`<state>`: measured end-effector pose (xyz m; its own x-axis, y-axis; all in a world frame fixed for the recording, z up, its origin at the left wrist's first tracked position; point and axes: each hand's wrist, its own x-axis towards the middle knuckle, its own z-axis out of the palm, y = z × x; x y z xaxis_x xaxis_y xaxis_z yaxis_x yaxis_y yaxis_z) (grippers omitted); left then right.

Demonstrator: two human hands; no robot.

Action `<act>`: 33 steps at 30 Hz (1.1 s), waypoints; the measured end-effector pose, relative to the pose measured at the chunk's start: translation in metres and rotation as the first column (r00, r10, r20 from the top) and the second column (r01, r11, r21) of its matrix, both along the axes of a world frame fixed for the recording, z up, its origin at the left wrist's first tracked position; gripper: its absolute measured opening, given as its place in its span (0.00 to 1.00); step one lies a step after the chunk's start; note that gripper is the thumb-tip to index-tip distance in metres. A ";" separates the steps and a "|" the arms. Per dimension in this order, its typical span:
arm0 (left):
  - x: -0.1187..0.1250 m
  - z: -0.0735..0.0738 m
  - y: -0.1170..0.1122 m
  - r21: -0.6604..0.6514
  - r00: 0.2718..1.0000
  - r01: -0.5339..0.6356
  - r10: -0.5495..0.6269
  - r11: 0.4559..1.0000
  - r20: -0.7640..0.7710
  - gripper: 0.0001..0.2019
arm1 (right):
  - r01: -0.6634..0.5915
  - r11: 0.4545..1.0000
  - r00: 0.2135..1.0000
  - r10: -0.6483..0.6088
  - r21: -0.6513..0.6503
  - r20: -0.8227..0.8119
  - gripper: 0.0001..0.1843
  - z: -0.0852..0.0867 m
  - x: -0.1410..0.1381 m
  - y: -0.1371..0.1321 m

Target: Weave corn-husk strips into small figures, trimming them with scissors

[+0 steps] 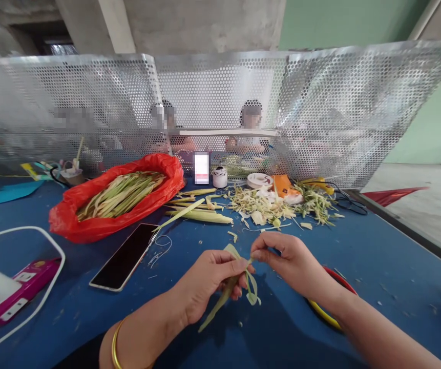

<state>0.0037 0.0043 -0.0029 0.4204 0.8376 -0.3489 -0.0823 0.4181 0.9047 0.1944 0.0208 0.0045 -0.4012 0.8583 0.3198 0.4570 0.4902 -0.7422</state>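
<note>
Between thumb and fingers, my left hand [220,277] grips a bundle of pale green plant leaf strips [220,305], its long end hanging down to the lower left and a loop dangling on the right. My right hand [281,261] pinches a thin end of the same strips just beside the left fingertips. Both hands are held above the blue table [182,323]. Beyond them lie loose long leaf strips [205,215] and a heap of shredded leaf scraps [262,205]. Under my right forearm, a red and yellow ring-shaped thing [326,315] is partly hidden.
A red plastic bag [116,225] full of leaf strips stands at the left, near a phone [124,259]. A purple power strip [20,292] with a white cable lies at left front. Tape roll [259,180], white jar [220,178] and perforated metal screen [220,92] are behind; people sit beyond it.
</note>
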 end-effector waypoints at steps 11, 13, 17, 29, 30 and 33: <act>-0.002 0.000 0.003 -0.005 0.995 -0.079 0.079 0.997 0.068 0.13 | 0.206 0.880 0.976 -0.217 0.428 -0.022 0.06 -0.003 -0.004 -0.004; -0.003 0.001 0.004 -0.016 0.989 -0.101 0.102 0.995 0.110 0.15 | 0.214 0.928 0.976 -0.216 0.305 -0.026 0.10 -0.003 -0.004 -0.006; -0.004 0.002 0.007 -0.034 0.976 -0.131 0.135 0.991 0.168 0.14 | 0.087 0.993 0.995 -0.090 -0.081 -0.034 0.09 -0.007 -0.010 -0.007; -0.003 0.000 0.006 0.086 0.990 -0.141 0.141 0.986 -0.001 0.15 | 0.102 0.990 0.984 -0.114 0.098 0.136 0.11 -0.007 -0.012 -0.012; -0.003 0.001 0.006 0.079 0.992 -0.128 0.129 0.989 -0.004 0.16 | 0.099 0.984 0.978 -0.123 0.146 0.170 0.11 -0.008 -0.013 -0.013; -0.002 0.003 0.005 0.049 0.993 -0.117 0.118 0.992 -0.004 0.16 | 0.056 0.958 0.959 -0.130 0.281 0.252 0.11 -0.009 -0.013 -0.013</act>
<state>0.0013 0.0097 0.0004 0.3158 0.8972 -0.3089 -0.1222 0.3613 0.9244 0.1815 0.0073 -0.0049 -0.4259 0.7926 0.4363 0.6717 0.6001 -0.4345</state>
